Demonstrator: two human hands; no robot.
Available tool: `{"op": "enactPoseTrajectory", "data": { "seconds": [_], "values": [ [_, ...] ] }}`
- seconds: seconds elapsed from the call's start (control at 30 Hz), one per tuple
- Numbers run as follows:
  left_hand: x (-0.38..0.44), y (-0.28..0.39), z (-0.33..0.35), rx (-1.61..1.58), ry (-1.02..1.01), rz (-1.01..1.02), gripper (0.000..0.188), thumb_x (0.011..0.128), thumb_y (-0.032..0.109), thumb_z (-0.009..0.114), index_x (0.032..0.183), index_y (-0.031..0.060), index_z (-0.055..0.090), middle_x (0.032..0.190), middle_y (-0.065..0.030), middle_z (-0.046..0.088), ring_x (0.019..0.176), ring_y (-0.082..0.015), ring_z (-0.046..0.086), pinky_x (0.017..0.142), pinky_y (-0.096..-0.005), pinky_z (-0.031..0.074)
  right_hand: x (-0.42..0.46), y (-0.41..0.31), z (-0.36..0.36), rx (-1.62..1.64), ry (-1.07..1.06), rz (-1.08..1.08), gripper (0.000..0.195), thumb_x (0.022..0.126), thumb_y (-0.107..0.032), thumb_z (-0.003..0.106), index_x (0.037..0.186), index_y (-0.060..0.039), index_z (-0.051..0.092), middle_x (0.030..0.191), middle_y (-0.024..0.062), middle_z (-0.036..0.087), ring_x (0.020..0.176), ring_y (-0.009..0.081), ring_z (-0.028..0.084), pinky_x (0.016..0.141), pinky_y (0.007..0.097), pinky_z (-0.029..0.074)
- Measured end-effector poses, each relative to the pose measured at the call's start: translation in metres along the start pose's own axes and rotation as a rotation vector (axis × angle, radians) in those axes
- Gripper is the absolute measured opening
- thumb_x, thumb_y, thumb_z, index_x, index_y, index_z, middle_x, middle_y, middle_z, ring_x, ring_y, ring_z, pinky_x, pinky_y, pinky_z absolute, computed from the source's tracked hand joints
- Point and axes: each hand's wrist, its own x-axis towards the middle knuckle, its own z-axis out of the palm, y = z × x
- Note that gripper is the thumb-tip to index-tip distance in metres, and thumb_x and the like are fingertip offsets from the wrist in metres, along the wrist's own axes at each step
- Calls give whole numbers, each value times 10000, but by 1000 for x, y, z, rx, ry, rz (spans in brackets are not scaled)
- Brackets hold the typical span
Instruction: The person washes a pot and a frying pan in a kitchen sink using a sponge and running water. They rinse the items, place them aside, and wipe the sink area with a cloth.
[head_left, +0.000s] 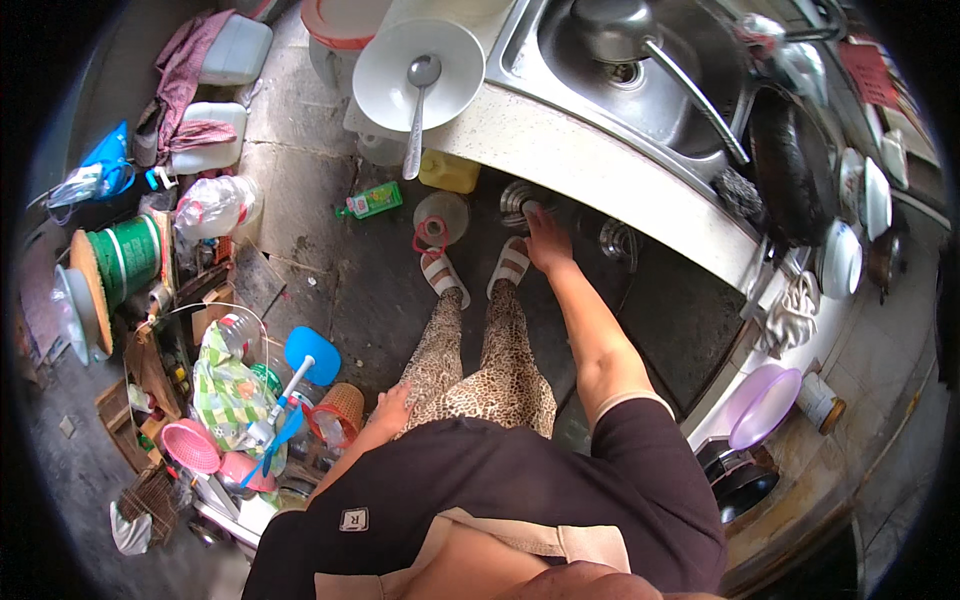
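My right hand (549, 238) reaches down beneath the countertop (585, 172). Its fingertips are at a round, ridged stainless-steel item (516, 201), perhaps a pot lid; whether they grip it cannot be made out. Another shiny round metal piece (616, 238) lies farther right in the shade. My left hand (394, 409) rests on my thigh, holding nothing. Close to my sandals stand a clear plastic jug (450, 214) with a red handle and a yellow plastic container (448, 172). A green bottle (375, 200) lies on the floor beside them.
On the counter, a white bowl (390, 82) holds a metal spoon (424, 71); its handle overhangs the rim. The steel sink (682, 127) contains a metal pot (615, 26). A black wok (787, 165) stands at right. Baskets (191, 444), bottles and a cable spool (124, 259) crowd the left.
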Motion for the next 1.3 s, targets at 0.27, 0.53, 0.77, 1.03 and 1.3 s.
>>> {"op": "enactPoseTrajectory", "data": {
  "seconds": [0.27, 0.53, 0.77, 1.03, 1.3],
  "values": [
    [19, 39, 18, 48, -260, -205, 618, 896, 56, 439, 1474, 154, 244, 1507, -146, 249, 1254, -414, 355, 1037, -488, 339, 17, 20, 45, -141, -21, 7, 538, 947, -197, 504, 1440, -99, 312, 1495, 110, 286, 1378, 318, 273, 1083, 496, 310],
    [24, 47, 18, 31, -246, -224, 588, 903, 71, 438, 1461, 146, 268, 1486, -165, 282, 1229, -420, 381, 1021, -495, 350, -22, 59, 136, 13, -225, 192, 460, 899, -227, 555, 1323, -66, 474, 1446, 156, 361, 1285, 315, 416, 1024, 434, 395],
    [28, 38, 32, 38, -196, -237, 594, 898, 53, 432, 1460, 173, 281, 1470, -161, 307, 1215, -412, 387, 1007, -501, 352, 80, 41, 133, 196, 500, 113, 449, 847, -312, 626, 1200, -40, 576, 1202, 208, 566, 1053, 386, 571, 873, 484, 468],
    [26, 34, 46, -7, -197, -272, 598, 895, 58, 454, 1456, 183, 289, 1461, -136, 315, 1233, -393, 366, 1010, -520, 332, 118, 44, 123, 90, 536, -47, 441, 818, -304, 648, 1174, -49, 594, 1133, 204, 601, 1028, 383, 577, 843, 487, 476],
    [23, 42, 44, -44, -172, -282, 662, 868, 180, 615, 1450, 171, 300, 1457, -140, 314, 1259, -394, 343, 1021, -522, 328, 63, 9, 22, 293, 322, 37, 432, 753, -223, 683, 1145, -61, 600, 1023, 178, 622, 967, 358, 595, 820, 442, 485]
  ]
}}
